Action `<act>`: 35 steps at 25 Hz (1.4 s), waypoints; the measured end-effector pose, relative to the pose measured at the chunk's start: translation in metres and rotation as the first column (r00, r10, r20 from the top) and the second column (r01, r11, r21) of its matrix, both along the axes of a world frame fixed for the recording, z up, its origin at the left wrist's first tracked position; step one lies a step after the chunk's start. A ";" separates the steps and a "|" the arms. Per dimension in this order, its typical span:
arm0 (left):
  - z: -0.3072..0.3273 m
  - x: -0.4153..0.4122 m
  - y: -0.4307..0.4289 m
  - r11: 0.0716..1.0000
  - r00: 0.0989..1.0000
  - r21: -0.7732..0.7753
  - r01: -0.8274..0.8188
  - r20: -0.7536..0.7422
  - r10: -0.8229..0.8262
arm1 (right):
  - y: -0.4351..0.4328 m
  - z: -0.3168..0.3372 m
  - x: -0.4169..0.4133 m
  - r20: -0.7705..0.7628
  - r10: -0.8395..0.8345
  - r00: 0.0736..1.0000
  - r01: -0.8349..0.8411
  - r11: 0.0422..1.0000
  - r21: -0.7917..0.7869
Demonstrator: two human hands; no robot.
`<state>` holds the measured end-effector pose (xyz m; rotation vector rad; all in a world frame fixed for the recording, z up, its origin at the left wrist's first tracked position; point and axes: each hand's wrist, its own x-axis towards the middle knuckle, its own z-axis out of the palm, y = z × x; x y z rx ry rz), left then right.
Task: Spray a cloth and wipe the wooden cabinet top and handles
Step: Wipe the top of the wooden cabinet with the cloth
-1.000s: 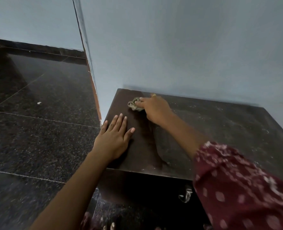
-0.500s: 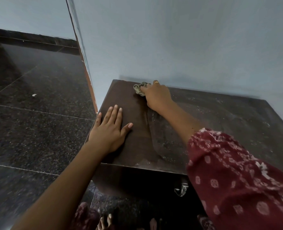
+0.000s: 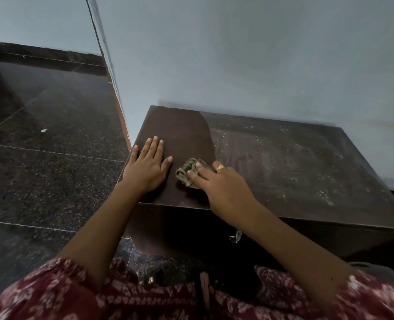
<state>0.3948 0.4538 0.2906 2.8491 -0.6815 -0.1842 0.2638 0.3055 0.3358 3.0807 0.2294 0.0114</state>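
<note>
Clothing (image 3: 145,299): dark red patterned fabric, nearest the viewer, below both forearms.
Handle (image 3: 235,236): small metal pull on the cabinet's front face, below the right wrist and partly hidden by the forearm.
Right hand (image 3: 219,183): palm down near the front edge of the cabinet top, fingers bent over the cloth and pressing it to the wood; a ring (image 3: 220,167) sits on one finger.
Cloth (image 3: 188,172): crumpled greenish wad, under the right fingertips and just left of them, between the two hands; it lies on the cabinet top.
Left hand (image 3: 148,166): flat and fully spread on the wood, holding nothing, its thumb pointing toward the cloth and close to it without touching.
Cabinet top (image 3: 295,181): dark wood. The strip beyond the left hand looks clean and evenly brown; the part to the right of the right hand carries pale dust and streaks.
Wall (image 3: 237,54): pale blue, meeting the far edge of the cabinet beyond both hands.
Floor (image 3: 41,181): dark speckled tiles to the left of the left hand, with a small white scrap (image 3: 43,130) lying well away from it.
</note>
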 end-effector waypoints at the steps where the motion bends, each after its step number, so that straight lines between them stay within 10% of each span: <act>1: 0.000 -0.001 -0.001 1.000 1.000 -0.001 0.011 -0.003 -0.011 | -0.002 -0.001 -0.011 -0.001 0.026 1.000 -0.026 1.000 0.004; 11: 0.002 -0.008 -0.017 0.998 0.997 -0.004 0.070 -0.041 -0.071 | -0.038 0.003 -0.050 -0.011 0.117 0.993 -0.117 0.993 -0.021; 35: 0.001 0.004 -0.042 0.996 0.998 0.080 0.042 -0.052 -0.038 | -0.102 0.001 0.182 -0.004 -0.268 0.963 0.268 0.963 0.027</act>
